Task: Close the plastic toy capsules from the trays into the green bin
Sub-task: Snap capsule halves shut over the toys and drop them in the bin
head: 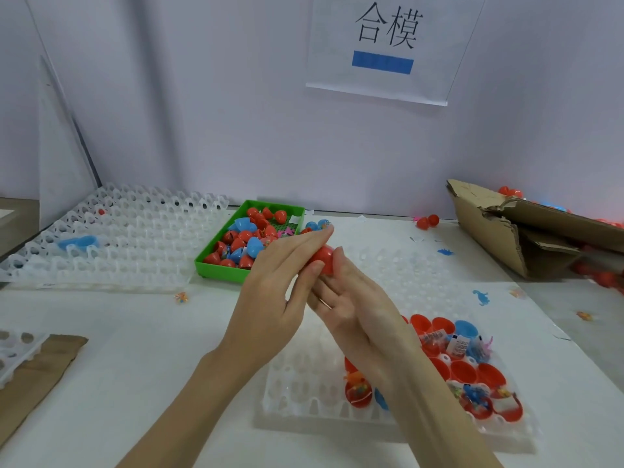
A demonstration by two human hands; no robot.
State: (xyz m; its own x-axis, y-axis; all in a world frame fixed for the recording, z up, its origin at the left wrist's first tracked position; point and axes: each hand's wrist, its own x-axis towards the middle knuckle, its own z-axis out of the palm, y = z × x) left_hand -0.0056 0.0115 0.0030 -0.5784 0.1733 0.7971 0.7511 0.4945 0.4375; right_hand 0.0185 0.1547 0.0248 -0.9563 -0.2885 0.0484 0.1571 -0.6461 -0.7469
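Observation:
A red capsule (323,261) sits squeezed between my two hands above the table's middle. My left hand (287,265) covers it from the left, fingers stretched over the top and thumb under it. My right hand (351,298) cups it from the right and below. Just behind them the green bin (216,265) holds several red and blue closed capsules. The clear tray (304,393) in front of me carries several open red capsule halves (462,371) with small toys inside, at its right end.
A stack of clear trays (128,244) lies at the left with a blue capsule half on it. A torn cardboard box (526,231) with red capsules stands at the right. Loose toys and capsules (427,221) dot the white table. Brown cardboard (37,376) lies front left.

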